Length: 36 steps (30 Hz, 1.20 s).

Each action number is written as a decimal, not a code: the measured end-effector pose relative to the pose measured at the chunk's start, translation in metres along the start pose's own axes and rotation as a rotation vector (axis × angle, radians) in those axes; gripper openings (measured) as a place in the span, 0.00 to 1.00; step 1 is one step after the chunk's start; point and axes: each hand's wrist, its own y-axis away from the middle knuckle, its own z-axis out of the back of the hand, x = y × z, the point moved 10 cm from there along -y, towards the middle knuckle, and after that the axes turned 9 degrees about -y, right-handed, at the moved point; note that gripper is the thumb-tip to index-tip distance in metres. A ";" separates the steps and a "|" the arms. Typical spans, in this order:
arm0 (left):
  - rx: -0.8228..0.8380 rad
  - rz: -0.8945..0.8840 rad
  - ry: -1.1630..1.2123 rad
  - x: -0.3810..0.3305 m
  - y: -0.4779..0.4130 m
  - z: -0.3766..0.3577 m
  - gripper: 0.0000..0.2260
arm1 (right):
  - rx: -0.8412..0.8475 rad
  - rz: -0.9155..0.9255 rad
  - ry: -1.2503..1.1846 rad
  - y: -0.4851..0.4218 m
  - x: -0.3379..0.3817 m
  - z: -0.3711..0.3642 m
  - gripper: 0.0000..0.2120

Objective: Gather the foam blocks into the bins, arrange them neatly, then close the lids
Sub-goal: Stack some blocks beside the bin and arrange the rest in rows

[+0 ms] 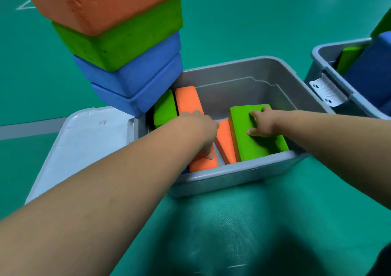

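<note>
Bare forearms reached into the grey bin (275,72) on the floor. Left hand (198,124) gripped an upright orange block (204,162) inside it. Right hand (262,123) curled its fingers over a tilted green block (260,146) near the bin's right wall. A stack of blocks (127,49) rose beside the open lid (84,142).

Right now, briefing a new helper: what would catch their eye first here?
The tall stack of orange, green and blue foam blocks looming at upper left, beside the open grey plastic bin. Inside the bin, the left hand grips a long orange foam block and the right hand holds a green foam block.
</note>
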 end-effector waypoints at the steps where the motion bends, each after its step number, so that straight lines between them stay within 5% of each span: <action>1: 0.026 -0.027 -0.030 -0.004 -0.002 0.000 0.39 | 0.011 -0.003 -0.034 0.002 -0.003 0.000 0.48; 7: 0.091 -0.039 -0.007 0.002 -0.013 -0.006 0.40 | 0.005 -0.082 -0.275 0.004 -0.030 0.004 0.77; 11: 0.087 -0.051 0.011 0.004 -0.017 -0.010 0.39 | -0.007 0.031 -0.340 0.005 -0.022 0.012 0.70; 14: 0.069 -0.045 0.045 0.002 -0.017 -0.006 0.39 | 0.014 0.037 -0.328 0.009 -0.010 0.007 0.51; 20: 0.055 -0.058 0.064 0.002 -0.018 -0.008 0.39 | 0.024 -0.031 -0.182 0.020 -0.008 0.006 0.36; 26: 0.004 -0.057 0.105 0.005 -0.017 -0.006 0.40 | 0.019 -0.002 -0.377 0.030 0.008 0.010 0.33; 36: -0.024 0.014 0.155 0.010 -0.009 0.000 0.40 | -0.011 -0.042 -0.863 0.047 0.035 0.017 0.55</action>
